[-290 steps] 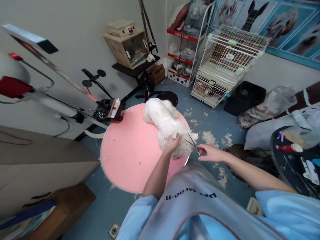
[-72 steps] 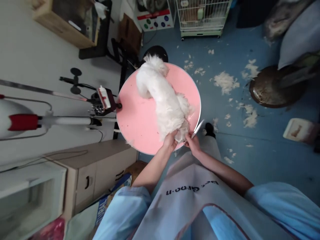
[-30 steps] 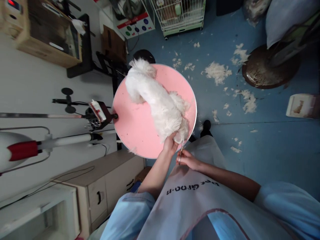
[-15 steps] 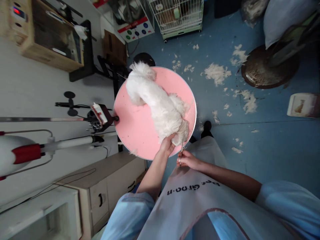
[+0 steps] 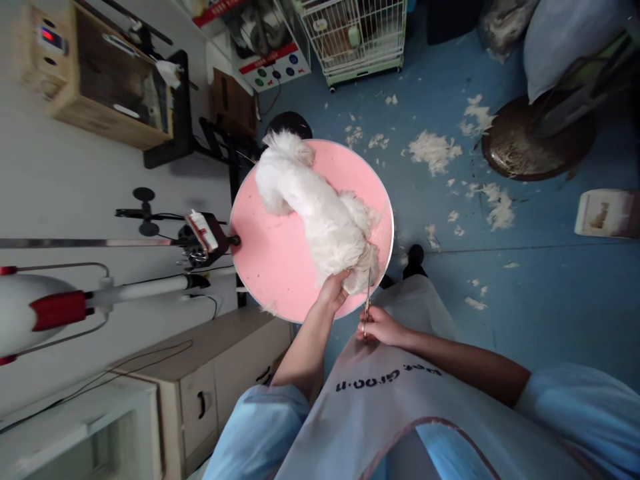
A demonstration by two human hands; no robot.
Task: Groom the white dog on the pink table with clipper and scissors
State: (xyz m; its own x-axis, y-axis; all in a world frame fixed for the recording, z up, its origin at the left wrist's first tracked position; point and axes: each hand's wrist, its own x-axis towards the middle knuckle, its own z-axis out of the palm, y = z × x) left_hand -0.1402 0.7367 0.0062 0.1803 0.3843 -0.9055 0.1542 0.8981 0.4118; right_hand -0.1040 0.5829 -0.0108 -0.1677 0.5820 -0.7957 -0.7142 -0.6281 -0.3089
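Observation:
A white fluffy dog (image 5: 320,207) stands on a round pink grooming table (image 5: 270,267), its head at the near right side and its tail end at the far left. My left hand (image 5: 334,291) is closed on the dog's head from the left, the fingertips partly lost in the fur. In my right hand (image 5: 379,325) is a pair of scissors (image 5: 369,297), fingers in the handle rings. The blades point away from me and lie against the fur at the right of the dog's head. Whether the blades are apart is too small to tell.
A tool holder (image 5: 207,233) with a pole is fixed at the table's left edge. White dryer (image 5: 55,310) and cabinet (image 5: 195,373) stand left. Cut fur (image 5: 435,152) lies on the blue floor. A wire cage (image 5: 357,40) is at the back; a round brown base (image 5: 515,140) stands right.
The whole view has shifted slightly. My right hand with the scissors has drawn a little toward me and to the right. My left hand keeps its place on the dog's head.

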